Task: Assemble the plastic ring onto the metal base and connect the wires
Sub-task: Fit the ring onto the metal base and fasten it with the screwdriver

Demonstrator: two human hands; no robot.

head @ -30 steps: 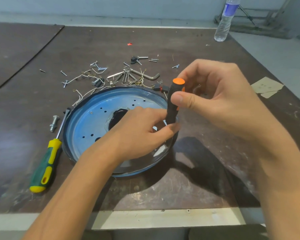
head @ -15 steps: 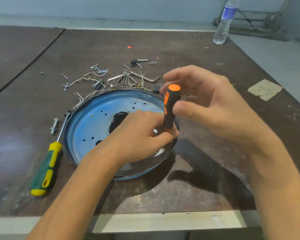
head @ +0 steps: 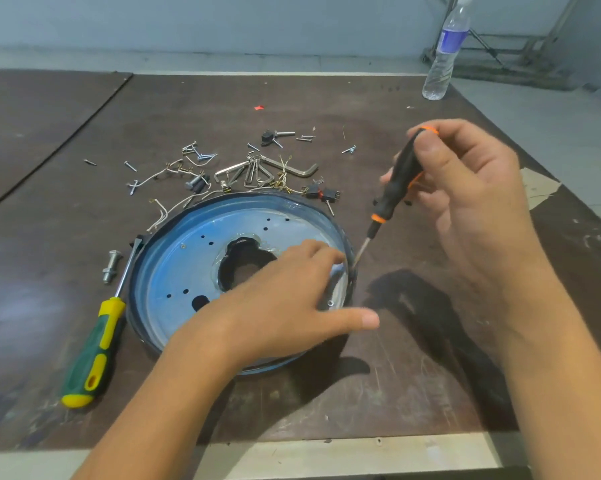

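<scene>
On the table (head: 413,375) the base (head: 188,258) lies flat — a round, blue-tinted metal dish with a ragged hole in its middle — with a dark ring (head: 326,213) hugging its rim. The left hand (head: 285,306) rests on the base's right half, fingers stretched toward the right rim and thumb stuck out past the near-right edge, holding nothing (the fingertips are blurred). The right hand (head: 472,195), right of the base and above the table, has its fingers curled round the handle of a black and orange screwdriver (head: 396,181). The tool tilts down and left, and its tip meets the base's right rim just beside the left fingertips. Left of the base lies a green and yellow screwdriver (head: 91,351), its tip at the rim, with a bolt (head: 111,266) beside its shaft. Behind the base lie wires (head: 160,174), screws (head: 131,166), hex keys (head: 292,166) and small switches (head: 321,194). Far behind the base, to the right, a bottle (head: 444,53) stands upright.
</scene>
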